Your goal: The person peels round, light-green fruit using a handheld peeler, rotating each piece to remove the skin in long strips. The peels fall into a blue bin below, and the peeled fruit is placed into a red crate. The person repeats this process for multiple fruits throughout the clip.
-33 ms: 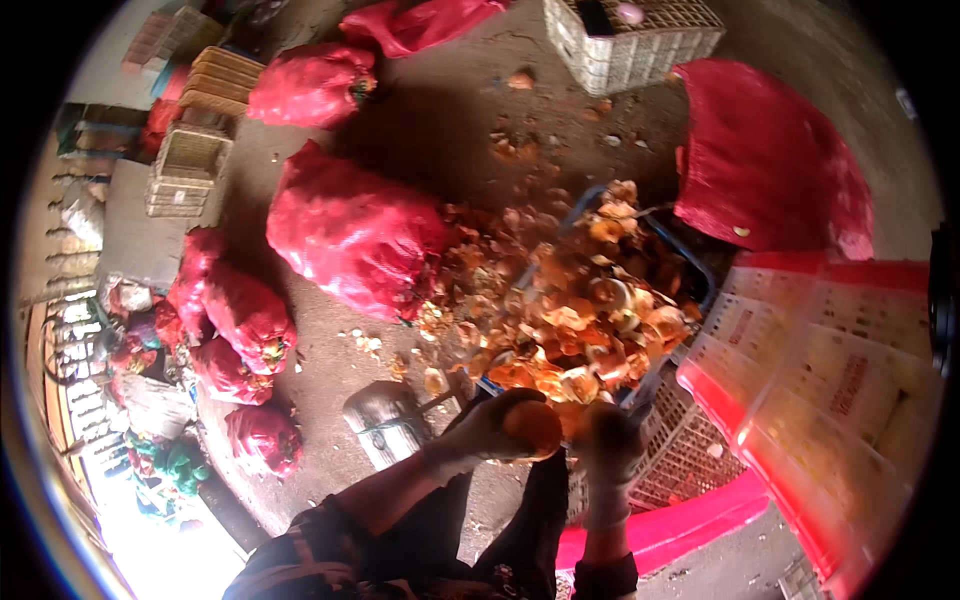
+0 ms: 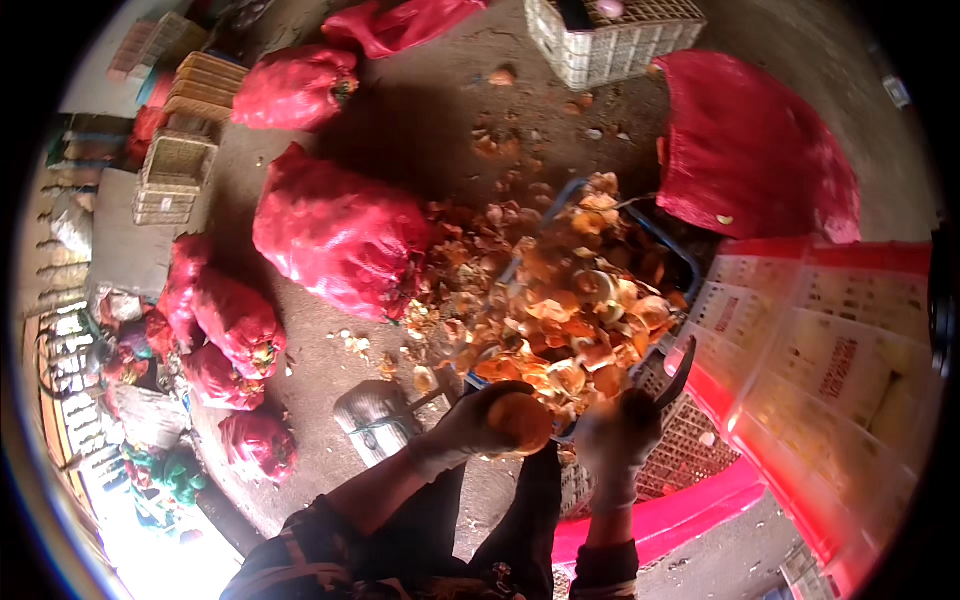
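Observation:
My left hand, in a greyish glove, is wrapped round a brownish-orange onion. Just right of it, my right hand, also gloved and partly smeared by motion, grips a knife. The knife's dark curved blade points up and to the right, away from the onion. Both hands are over the near edge of a blue-rimmed container heaped with loose onion skins. The skins spill past its left side onto the floor.
A full red mesh sack lies left of the heap. Smaller red sacks sit farther left. Red-and-white crates stand close on the right. A brown lattice crate is beside my right hand. A pale crate stands at the back.
My right hand has drawn slightly away from the onion, and the knife blade has swung out to the right. The onion stays in my left hand. The whole view has shifted a little.

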### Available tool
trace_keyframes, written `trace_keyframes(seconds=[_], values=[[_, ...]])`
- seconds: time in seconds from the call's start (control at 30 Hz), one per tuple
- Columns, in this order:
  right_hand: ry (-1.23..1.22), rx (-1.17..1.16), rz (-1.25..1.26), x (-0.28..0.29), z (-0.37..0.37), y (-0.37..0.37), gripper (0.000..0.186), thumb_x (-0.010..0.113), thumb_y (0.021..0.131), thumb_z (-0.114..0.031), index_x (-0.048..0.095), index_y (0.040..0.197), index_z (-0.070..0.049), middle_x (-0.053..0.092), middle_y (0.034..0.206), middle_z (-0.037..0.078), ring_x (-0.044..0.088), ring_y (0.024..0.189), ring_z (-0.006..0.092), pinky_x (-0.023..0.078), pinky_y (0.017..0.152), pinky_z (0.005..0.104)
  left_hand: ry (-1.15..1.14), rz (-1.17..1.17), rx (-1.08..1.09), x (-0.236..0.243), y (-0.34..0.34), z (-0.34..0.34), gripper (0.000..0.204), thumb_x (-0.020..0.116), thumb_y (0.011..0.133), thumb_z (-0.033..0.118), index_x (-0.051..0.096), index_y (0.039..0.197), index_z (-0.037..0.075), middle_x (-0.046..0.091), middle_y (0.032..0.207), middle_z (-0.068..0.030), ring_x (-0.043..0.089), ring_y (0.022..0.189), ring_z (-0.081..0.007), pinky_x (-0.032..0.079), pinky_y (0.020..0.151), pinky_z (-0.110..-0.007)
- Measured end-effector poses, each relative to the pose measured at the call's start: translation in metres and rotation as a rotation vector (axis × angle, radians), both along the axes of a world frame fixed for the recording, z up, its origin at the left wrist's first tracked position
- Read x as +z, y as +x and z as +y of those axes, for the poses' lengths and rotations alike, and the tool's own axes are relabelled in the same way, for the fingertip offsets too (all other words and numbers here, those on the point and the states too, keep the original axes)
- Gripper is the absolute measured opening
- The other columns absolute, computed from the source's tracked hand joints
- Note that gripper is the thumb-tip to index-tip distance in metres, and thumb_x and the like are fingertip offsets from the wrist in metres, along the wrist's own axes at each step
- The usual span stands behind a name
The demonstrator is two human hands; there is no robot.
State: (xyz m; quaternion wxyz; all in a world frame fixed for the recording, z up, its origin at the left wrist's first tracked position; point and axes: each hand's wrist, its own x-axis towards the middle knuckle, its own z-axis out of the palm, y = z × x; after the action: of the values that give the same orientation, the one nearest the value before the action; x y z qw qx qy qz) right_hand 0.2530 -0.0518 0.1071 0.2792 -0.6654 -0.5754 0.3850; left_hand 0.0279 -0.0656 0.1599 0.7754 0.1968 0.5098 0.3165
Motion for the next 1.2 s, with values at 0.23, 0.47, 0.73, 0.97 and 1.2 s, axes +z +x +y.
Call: trace_keyframes(seconds=[0.23, 0.47, 0.73, 0.97, 1.2], values=[[-0.034, -0.05, 0.009, 0.029, 0.001, -0.012, 0.011, 0.06, 0.064, -0.006, 0.059, 0.074, -0.001, 0.057, 0.099, 0.017, 0.056, 0.097, 0.0345, 0.047, 0.083, 0.042, 0.024, -0.252, 0.18, 0.008, 0.01, 0.013, 0.081, 0.078, 0.068, 0.012, 0.034, 0.135, 0.001, 0.047, 0.126, -0.0106, 0.046, 0.118, -0.0198, 0.039, 0.099, -0.033], [-0.104, 0.391, -0.05, 0.06, -0.01, -0.014, 0.024, 0.065, 0.061, -0.006, 0.061, 0.084, -0.003, 0.06, 0.099, 0.017, 0.06, 0.09, 0.0321, 0.049, 0.074, 0.039, 0.026, -0.269, 0.217, 0.028, 0.035, 0.024, 0.082, 0.079, 0.067, 0.01, 0.033, 0.134, 0.003, 0.049, 0.121, -0.0125, 0.051, 0.114, -0.024, 0.046, 0.094, -0.038], [0.26, 0.158, 0.019, 0.072, -0.01, -0.011, 0.029, 0.064, 0.065, -0.001, 0.06, 0.092, -0.012, 0.06, 0.095, 0.007, 0.06, 0.07, 0.0237, 0.049, 0.053, 0.0349, -0.106, -0.18, 0.158, 0.009, 0.036, 0.003, 0.077, 0.08, 0.066, 0.007, 0.037, 0.13, 0.003, 0.053, 0.117, -0.0086, 0.055, 0.105, -0.0189, 0.047, 0.09, -0.031], [0.145, 0.46, -0.147, 0.087, -0.021, 0.001, 0.034, 0.07, 0.073, -0.009, 0.061, 0.105, -0.006, 0.062, 0.099, 0.009, 0.06, 0.095, 0.0264, 0.045, 0.086, 0.0381, -0.105, -0.304, 0.077, 0.035, 0.038, 0.019, 0.073, 0.083, 0.064, 0.02, 0.042, 0.123, 0.004, 0.056, 0.111, -0.0083, 0.056, 0.103, -0.017, 0.047, 0.088, -0.03], [0.17, 0.563, -0.24, 0.092, -0.024, 0.001, 0.035, 0.069, 0.073, -0.009, 0.061, 0.107, -0.006, 0.062, 0.103, 0.009, 0.059, 0.098, 0.0265, 0.044, 0.089, 0.0389, -0.037, -0.354, 0.043, 0.028, 0.039, 0.013, 0.046, 0.075, 0.072, 0.022, 0.054, 0.109, 0.005, 0.059, 0.101, -0.007, 0.058, 0.094, -0.0173, 0.047, 0.079, -0.03]])
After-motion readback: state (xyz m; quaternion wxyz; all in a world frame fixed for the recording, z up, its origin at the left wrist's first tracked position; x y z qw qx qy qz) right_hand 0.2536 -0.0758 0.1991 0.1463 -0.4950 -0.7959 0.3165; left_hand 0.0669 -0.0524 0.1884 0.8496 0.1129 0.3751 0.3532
